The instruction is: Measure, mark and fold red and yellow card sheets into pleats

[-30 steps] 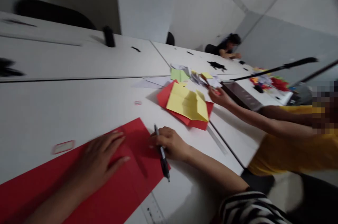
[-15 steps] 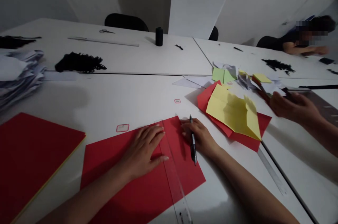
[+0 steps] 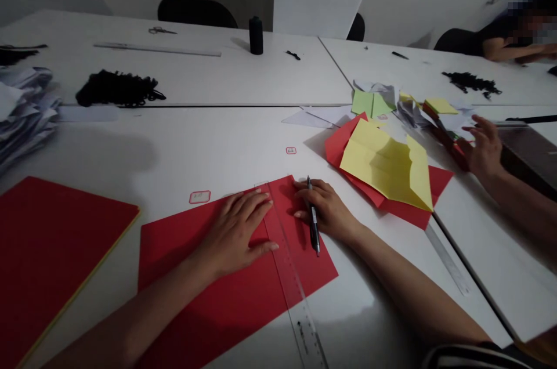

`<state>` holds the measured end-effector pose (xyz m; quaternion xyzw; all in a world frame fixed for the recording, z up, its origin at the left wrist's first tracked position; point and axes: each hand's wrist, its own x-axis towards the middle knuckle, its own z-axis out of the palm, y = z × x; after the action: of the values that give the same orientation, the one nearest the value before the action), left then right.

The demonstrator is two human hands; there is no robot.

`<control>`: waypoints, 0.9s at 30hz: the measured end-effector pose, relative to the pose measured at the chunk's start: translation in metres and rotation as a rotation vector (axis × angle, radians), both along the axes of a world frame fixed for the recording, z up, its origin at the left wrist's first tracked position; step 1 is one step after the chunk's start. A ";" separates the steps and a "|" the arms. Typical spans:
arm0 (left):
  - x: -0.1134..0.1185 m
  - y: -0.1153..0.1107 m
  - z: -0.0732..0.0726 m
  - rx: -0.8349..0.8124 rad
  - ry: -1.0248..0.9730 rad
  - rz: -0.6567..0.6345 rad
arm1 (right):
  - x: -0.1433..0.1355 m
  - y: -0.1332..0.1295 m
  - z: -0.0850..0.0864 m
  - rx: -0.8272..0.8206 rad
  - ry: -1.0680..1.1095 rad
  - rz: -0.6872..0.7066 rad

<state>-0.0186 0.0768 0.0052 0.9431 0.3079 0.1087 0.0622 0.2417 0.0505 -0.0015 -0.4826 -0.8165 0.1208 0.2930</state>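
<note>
A red sheet of paper (image 3: 226, 305) lies in front of me with a clear ruler (image 3: 292, 276) across its right part. My left hand (image 3: 237, 230) rests flat on the sheet, fingers spread, with fingertips at the ruler's upper end and the thumb tip on its left side. At the sheet's upper right corner is my right hand (image 3: 333, 209), which has a black pen (image 3: 313, 221) tucked between its fingers, point towards me. Its fingertips are at the sheet's edge, right of the ruler.
A red and yellow paper stack (image 3: 65, 259) lies left. Right of my hands are folded yellow paper (image 3: 378, 169) on red sheets and another ruler (image 3: 448, 259). A co-worker's hand (image 3: 485, 148) is beyond. Black cord bundles (image 3: 117, 89) and a black spool (image 3: 256, 37) stand further back.
The view has tipped down a little, so things sit higher in the picture. Both my hands keep their places on the sheet. The co-worker's hand has opened and lifted its fingers.
</note>
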 end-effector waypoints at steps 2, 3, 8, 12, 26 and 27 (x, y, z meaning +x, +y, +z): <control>0.001 0.000 0.001 -0.011 0.008 0.005 | 0.001 0.000 0.000 -0.003 -0.012 -0.001; 0.001 0.000 0.002 -0.014 0.006 0.005 | 0.002 0.000 0.000 -0.003 -0.016 -0.001; 0.004 0.002 0.001 -0.032 -0.010 0.005 | 0.006 0.002 -0.002 -0.006 -0.038 -0.006; 0.005 0.004 0.002 -0.032 -0.027 -0.003 | 0.007 0.002 -0.003 0.000 -0.037 -0.008; 0.006 0.007 0.003 -0.042 -0.061 -0.001 | 0.008 0.003 0.000 -0.053 -0.065 -0.018; 0.007 0.006 0.003 -0.040 -0.063 0.002 | 0.008 0.003 0.000 -0.058 -0.066 -0.016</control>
<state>-0.0117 0.0832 0.0082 0.9375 0.3088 0.1322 0.0908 0.2500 0.0531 -0.0017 -0.5010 -0.8181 0.1260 0.2527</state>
